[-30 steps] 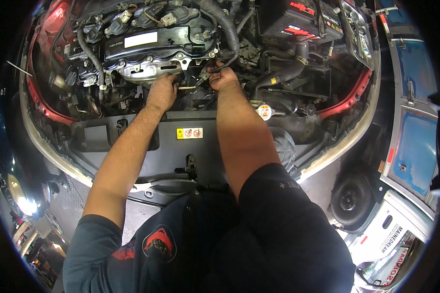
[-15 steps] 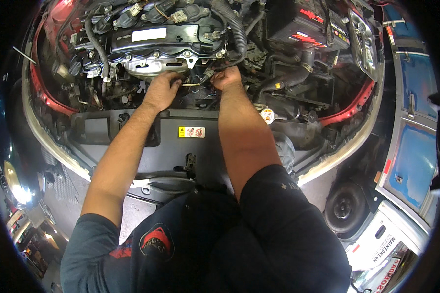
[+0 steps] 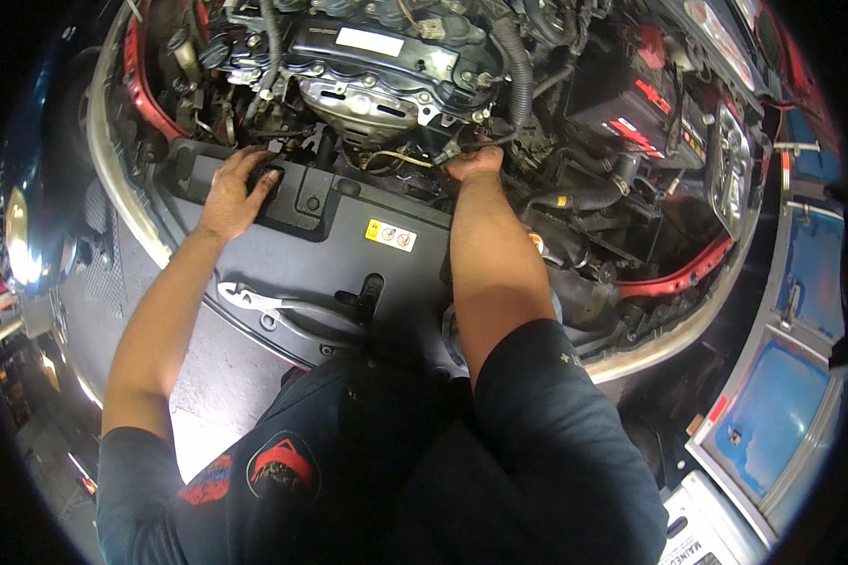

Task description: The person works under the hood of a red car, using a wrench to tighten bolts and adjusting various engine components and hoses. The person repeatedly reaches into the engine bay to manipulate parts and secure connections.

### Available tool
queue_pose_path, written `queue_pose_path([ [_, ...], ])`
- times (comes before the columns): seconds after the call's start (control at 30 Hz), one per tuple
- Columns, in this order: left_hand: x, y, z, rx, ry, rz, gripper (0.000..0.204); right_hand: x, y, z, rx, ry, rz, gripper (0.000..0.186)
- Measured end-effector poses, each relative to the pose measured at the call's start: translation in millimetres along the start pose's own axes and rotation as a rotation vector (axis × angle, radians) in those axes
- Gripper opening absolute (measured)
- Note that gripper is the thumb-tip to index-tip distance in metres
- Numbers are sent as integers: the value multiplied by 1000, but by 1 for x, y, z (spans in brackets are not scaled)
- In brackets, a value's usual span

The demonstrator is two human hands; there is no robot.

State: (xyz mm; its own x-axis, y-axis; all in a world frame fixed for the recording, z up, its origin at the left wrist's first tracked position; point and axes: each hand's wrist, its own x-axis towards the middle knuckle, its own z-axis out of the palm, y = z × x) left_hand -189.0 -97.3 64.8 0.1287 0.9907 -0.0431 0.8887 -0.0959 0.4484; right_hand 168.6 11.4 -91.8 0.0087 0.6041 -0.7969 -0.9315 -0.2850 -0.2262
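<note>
My left hand (image 3: 236, 196) rests on the black plastic cover (image 3: 254, 247) at the front of the engine bay, thumb and fingers apart beside a recess, with nothing seen in its grasp. Deeper in, right of the silver heat shield (image 3: 367, 113), my right hand (image 3: 477, 164) has its fingers curled in among hoses and wiring. What they hold, if anything, is hidden. Close to those fingers runs a thin tan-sleeved cable (image 3: 400, 156) ending at a grey connector (image 3: 449, 151). Slip-joint pliers (image 3: 292, 306) lie on the cover near my body.
The engine's black top cover (image 3: 386, 58) stands behind the heat shield. A corrugated hose (image 3: 516, 71) curves down past it. To the right sit the car battery (image 3: 622, 108), a thick black intake hose (image 3: 584, 196) and a headlight (image 3: 730, 174). Blue metal panels (image 3: 773, 414) stand beyond the car.
My left hand has left the area by the heat shield and come left and nearer onto the cover. My right hand stays in the same part of the engine bay. The view has shifted.
</note>
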Motion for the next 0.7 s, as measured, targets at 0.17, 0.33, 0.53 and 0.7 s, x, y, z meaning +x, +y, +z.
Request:
queue_pose_path([
  [0.17,-7,-6,17,148,143,50,35,13,-1,0,53,39,23,40],
  [0.33,-8,-9,18,165,172,72,36,-3,0,8,-45,80,-3,45],
  [0.53,-9,-12,21,167,174,40,38,7,3,4,-80,15,-47,52],
  [0.7,-10,-9,21,185,180,-5,38,18,-2,-2,-57,143,19,48],
])
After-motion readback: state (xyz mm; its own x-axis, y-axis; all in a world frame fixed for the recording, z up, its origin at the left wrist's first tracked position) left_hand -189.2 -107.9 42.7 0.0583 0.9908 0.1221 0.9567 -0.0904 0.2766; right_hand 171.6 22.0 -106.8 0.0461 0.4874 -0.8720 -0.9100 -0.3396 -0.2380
